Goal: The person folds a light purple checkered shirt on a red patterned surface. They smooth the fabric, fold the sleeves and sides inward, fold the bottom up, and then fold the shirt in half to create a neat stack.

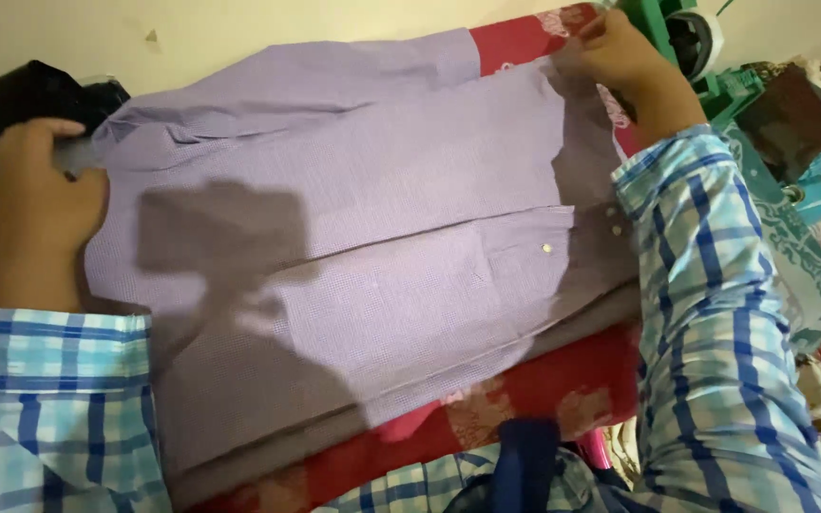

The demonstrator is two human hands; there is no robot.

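A pale lilac checked shirt [363, 237] lies spread flat, a small button showing near its middle right. My left hand [35, 195] grips the shirt's left edge, fingers curled over it. My right hand [620, 57] pinches the shirt's far right corner at the top of the view. Both forearms wear blue and white plaid sleeves. A shadow falls over the shirt's lower left part.
Under the shirt lies a red patterned cloth [544, 389]. A dark object [21, 100] sits at the far left. Green and teal items [762, 133] crowd the right side. A cream wall [239, 28] runs along the top.
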